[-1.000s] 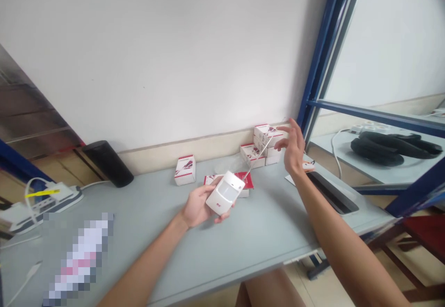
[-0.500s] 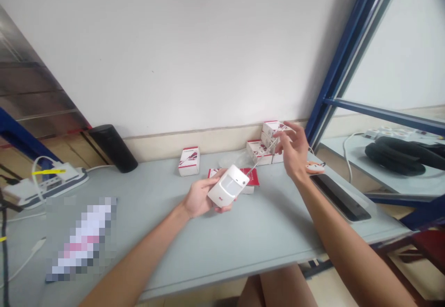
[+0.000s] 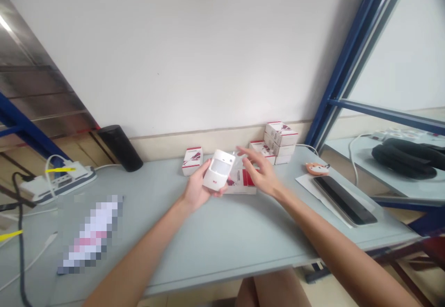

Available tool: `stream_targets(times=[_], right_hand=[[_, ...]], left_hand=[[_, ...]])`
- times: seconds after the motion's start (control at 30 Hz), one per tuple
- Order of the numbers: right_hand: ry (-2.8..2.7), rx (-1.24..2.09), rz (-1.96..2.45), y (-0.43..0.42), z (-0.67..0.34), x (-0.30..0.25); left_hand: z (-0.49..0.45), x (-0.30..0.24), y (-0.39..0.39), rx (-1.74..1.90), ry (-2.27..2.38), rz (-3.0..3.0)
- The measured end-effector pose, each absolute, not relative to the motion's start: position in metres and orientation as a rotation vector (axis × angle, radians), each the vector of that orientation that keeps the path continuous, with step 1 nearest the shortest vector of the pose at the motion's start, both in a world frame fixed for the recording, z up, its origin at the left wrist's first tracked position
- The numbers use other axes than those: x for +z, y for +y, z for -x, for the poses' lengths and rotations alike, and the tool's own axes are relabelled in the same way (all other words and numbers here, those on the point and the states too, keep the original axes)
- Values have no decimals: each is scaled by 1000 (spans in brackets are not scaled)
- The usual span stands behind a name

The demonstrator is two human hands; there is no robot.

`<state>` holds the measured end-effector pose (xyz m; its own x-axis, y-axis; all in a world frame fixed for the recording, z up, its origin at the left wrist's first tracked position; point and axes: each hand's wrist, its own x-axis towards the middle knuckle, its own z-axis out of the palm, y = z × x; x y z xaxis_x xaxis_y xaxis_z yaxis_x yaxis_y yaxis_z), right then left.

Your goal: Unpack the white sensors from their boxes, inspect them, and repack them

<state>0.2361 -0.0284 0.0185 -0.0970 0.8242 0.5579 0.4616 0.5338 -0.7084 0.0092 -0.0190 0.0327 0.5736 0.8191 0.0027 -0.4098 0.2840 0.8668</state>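
Note:
My left hand (image 3: 198,187) holds a white plastic motion sensor (image 3: 219,170) upright, its lens facing me. My right hand (image 3: 260,173) hangs open just to the right of the sensor, fingers spread, with nothing visible in them. Under and behind the two hands lies a flat white and red box (image 3: 241,182). Behind my right hand are a small white and red box (image 3: 259,148) and a stack of similar boxes (image 3: 281,139). Another such box (image 3: 192,161) stands left of the sensor.
The grey table (image 3: 215,247) runs along a white wall. A black cylinder (image 3: 120,147) and a power strip (image 3: 57,184) stand at left, by a pixelated blurred patch (image 3: 91,235). At right lie a fox-shaped trinket (image 3: 317,169) and a dark tablet (image 3: 344,200) on white paper.
My right hand has moved left from the stacked boxes to beside the sensor. The thin strand between sensor and boxes no longer shows. My view has shifted slightly.

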Motion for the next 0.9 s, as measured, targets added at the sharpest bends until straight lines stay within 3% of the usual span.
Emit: stream_targets(times=[0.1,0.2,0.3,0.43,0.5,0.6,0.7,0.9], right_hand=[[-1855,31,1290,-4,-252,21],[-2197,-156,1369,32,-263,24],[-2389,-66,1346,59,-264,28],[-2142,42,1424,65,-257,31],[-1770,255,1405,56,-253,30],[-1209,849,1115,40,-246,28],[-997,1268,831,30,-240,27],[-865,1544,621,20,-226,30]], left_hand=[[-3,37,-10,998,519,-896],[5,36,-2,1057,547,-853],[11,29,5,1061,560,-830],[13,24,7,1075,557,-852],[11,26,3,1085,552,-905],[4,28,-6,1078,533,-999],[-4,25,-16,1000,532,-1073],[-12,19,-26,857,598,-1035]])
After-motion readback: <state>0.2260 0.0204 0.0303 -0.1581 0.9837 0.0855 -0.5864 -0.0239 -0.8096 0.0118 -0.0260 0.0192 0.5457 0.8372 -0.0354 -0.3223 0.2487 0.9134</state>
